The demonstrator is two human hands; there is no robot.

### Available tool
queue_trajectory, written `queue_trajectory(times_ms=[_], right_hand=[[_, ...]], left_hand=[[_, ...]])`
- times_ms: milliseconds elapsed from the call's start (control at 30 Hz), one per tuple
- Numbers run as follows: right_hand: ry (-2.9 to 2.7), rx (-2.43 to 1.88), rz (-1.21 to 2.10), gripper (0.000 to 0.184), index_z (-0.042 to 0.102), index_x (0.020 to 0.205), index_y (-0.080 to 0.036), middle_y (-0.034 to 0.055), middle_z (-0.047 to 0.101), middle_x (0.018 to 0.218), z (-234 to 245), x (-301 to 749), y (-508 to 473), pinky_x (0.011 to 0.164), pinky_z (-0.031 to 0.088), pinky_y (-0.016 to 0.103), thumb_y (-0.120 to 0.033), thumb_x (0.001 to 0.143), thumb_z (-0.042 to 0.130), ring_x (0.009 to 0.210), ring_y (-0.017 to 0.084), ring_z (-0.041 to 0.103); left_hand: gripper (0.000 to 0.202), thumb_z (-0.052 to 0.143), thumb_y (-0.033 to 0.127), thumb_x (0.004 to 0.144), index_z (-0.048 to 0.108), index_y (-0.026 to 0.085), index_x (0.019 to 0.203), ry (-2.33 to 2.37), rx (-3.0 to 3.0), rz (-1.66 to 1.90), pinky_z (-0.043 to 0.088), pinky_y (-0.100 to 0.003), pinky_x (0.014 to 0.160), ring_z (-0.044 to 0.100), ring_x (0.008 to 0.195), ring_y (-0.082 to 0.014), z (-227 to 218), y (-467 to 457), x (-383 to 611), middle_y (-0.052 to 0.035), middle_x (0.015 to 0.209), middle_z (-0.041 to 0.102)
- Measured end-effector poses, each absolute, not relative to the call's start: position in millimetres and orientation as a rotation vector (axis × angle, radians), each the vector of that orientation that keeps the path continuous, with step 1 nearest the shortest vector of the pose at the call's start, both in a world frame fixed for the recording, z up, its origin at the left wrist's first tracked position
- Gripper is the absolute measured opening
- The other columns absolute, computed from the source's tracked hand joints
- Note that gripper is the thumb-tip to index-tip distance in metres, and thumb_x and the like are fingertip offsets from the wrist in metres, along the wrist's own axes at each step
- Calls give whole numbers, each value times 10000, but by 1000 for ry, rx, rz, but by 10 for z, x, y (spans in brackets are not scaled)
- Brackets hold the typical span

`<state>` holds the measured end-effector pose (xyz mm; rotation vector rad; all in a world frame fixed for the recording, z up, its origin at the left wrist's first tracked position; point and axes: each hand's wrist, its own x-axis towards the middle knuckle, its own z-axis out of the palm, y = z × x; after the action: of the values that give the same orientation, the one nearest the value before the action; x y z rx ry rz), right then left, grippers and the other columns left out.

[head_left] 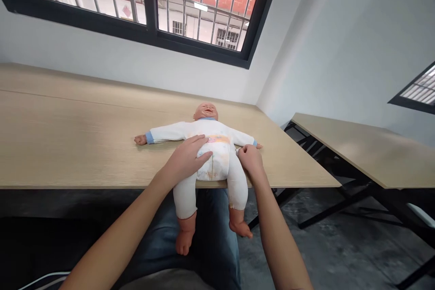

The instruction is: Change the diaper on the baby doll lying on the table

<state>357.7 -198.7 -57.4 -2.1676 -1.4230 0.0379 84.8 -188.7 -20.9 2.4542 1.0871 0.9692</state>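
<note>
A baby doll (207, 126) in a white outfit with blue cuffs and collar lies on its back on the wooden table (84, 145), arms spread and legs hanging over the front edge. Around its hips is a white diaper (217, 165) with a coloured waistband. My left hand (186, 157) rests on the diaper's front and the doll's hip, fingers stretched out. At the other hip, my right hand (250, 157) has its fingers closed in a pinch on a small white edge, seemingly the diaper's side. The fingertips partly hide that edge.
A second table (367, 145) with black folding legs stands to the right, with a gap between the two. Behind the table are a white wall (217, 74) and a barred window with a dark frame (200, 50). My legs in jeans (210, 226) are beneath the doll's feet.
</note>
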Motion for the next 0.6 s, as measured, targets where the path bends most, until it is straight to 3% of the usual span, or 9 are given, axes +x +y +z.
queue_trajectory(times_ms=[133, 267, 433, 600], right_hand=[[-1432, -2278, 3, 205, 644, 782, -156, 119, 678, 815, -601, 3689, -2002, 645, 323, 291, -284, 880, 518, 737, 217, 572], [-1429, -2251, -1, 121, 612, 753, -173, 86, 672, 792, -603, 3726, -2031, 662, 331, 288, -252, 836, 573, 759, 218, 581], [-1368, -2123, -5, 66, 583, 779, -182, 45, 655, 756, -645, 3702, -2093, 633, 330, 281, -239, 768, 614, 707, 198, 571], [-1345, -1907, 78, 92, 579, 763, -177, 27, 629, 696, -661, 3645, -2146, 645, 374, 292, -260, 752, 617, 659, 184, 559]], left_hand=[[467, 523, 420, 935, 570, 168, 1326, 1222, 2341, 1080, 453, -402, 1041, 574, 1200, -270, -175, -1748, 731, -105, 1303, 625], [582, 662, 483, 814, 562, 173, 1296, 1351, 2282, 1003, 505, -386, 859, 629, 1028, -289, -140, -1578, 597, -111, 1174, 655], [310, 682, 467, 770, 638, 195, 913, 1360, 2260, 945, 457, -326, 685, 626, 833, -250, -55, -1533, 583, -54, 927, 689], [205, 620, 396, 791, 637, 195, 755, 1362, 2296, 946, 413, -317, 645, 609, 749, -235, -22, -1509, 634, -51, 800, 692]])
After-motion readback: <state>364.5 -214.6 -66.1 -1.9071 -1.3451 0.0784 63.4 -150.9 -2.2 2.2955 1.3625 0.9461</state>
